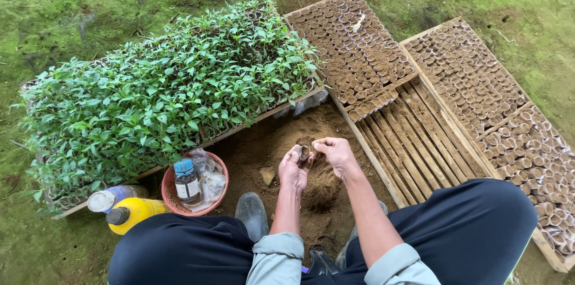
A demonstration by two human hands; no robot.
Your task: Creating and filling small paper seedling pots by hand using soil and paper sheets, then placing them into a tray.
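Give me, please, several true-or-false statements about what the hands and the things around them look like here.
1. Both hands meet over the soil pile. True.
2. The left hand cups a small pot. True.
3. The seedling tray lies to the person's right. False: it lies to their left.
4. The red basket sits empty. False: it holds a blue-capped jar and plastic bags.
5. The right hand pinches at the pot's rim. True.

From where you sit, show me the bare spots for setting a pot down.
Bare slats below the filled pots in the middle tray. Bare soil between seedling tray and hands. Crowded: by the basket and bottles, and the right tray.
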